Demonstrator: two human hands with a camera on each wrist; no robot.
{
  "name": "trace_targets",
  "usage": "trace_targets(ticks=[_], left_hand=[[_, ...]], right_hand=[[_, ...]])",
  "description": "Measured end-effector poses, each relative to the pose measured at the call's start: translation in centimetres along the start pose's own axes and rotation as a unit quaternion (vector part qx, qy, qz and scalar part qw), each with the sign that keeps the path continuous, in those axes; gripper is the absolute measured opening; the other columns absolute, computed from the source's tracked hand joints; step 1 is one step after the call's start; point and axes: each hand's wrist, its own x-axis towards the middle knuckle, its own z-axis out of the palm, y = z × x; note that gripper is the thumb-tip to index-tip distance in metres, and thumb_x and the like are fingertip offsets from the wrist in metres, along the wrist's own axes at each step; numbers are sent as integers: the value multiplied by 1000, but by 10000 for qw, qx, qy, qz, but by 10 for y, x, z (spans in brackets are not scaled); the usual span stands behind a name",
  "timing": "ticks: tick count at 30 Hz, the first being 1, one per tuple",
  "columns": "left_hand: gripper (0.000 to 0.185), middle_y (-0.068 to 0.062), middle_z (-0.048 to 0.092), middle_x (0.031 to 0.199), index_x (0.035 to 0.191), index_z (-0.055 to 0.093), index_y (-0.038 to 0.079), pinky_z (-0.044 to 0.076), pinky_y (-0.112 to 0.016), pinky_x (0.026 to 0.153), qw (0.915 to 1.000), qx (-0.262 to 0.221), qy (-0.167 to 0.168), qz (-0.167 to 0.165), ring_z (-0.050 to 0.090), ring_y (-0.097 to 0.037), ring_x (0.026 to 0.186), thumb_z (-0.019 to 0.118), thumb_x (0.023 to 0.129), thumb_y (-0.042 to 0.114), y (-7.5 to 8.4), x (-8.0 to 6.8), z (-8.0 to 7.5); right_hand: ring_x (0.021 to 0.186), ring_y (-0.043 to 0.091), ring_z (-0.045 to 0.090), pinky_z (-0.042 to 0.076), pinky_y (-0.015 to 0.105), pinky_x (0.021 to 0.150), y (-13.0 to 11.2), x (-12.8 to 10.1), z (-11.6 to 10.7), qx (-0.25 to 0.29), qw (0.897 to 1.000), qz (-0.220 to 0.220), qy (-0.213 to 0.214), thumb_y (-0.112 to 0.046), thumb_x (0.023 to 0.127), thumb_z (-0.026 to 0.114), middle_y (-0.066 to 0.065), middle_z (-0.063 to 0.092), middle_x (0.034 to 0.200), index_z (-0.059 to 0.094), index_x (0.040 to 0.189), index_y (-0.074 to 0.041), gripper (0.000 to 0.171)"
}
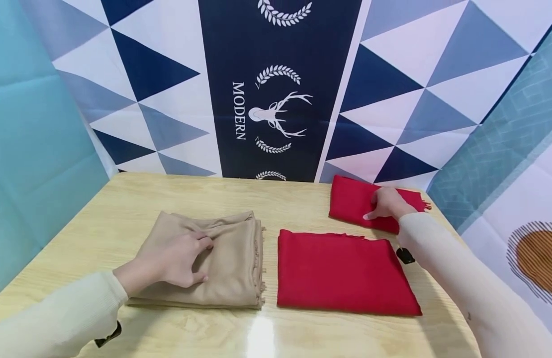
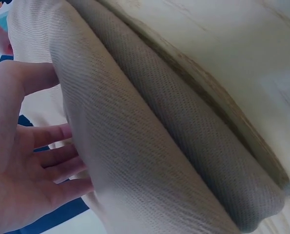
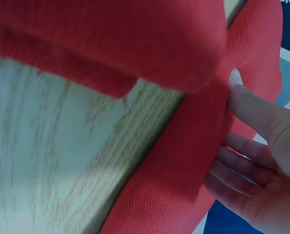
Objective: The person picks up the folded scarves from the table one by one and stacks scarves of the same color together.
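A folded beige scarf [image 1: 231, 268] with a fringed right edge lies on the left half of the table. On top of it rests my left hand [image 1: 179, 261], thumb and fingers spread apart; the cloth creases near the fingertips. In the left wrist view the fingertips touch the thick beige folds [image 2: 120, 126]. At the back right, my right hand [image 1: 389, 203] touches a folded red scarf [image 1: 352, 199] with fringe at its right end. The right wrist view shows the thumb on this red cloth [image 3: 183, 146], the other fingers loosely extended against it.
Another folded red cloth [image 1: 338, 273] lies flat at the middle right, between the beige scarf and the right forearm. The wooden table [image 1: 204, 191] ends at a patterned backdrop [image 1: 285, 59]. Light blue cloth [image 1: 30, 124] hangs along the left side.
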Motion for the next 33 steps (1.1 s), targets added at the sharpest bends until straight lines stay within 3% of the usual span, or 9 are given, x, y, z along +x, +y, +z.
trace_targets(ticks=[13,29,33], left_hand=[[52,-15,65,113,111,60,0,50,-45,95,9999,-70,-71,-139,61,-34,110,76,73,31,-2,-3,0],[54,-16,65,115,113,60,-1,51,-45,95,9998,-168,-63,-128,61,-35,111,77,73,30,0,-3,0],[54,-15,66,115,113,60,-1,50,-45,95,9998,-158,-65,-123,61,-35,112,78,73,31,-1,-2,0]], right_hand=[[91,32,57,55,38,79,-11,2,5,66,9999,-76,15,-28,73,83,25,62,107,59,117,9,62],[84,30,56,54,36,73,-27,7,8,-202,9990,-380,78,-27,72,84,24,63,98,63,106,9,54],[87,31,56,55,39,78,-31,7,9,-235,9988,-424,95,-28,72,84,25,63,100,62,108,10,57]])
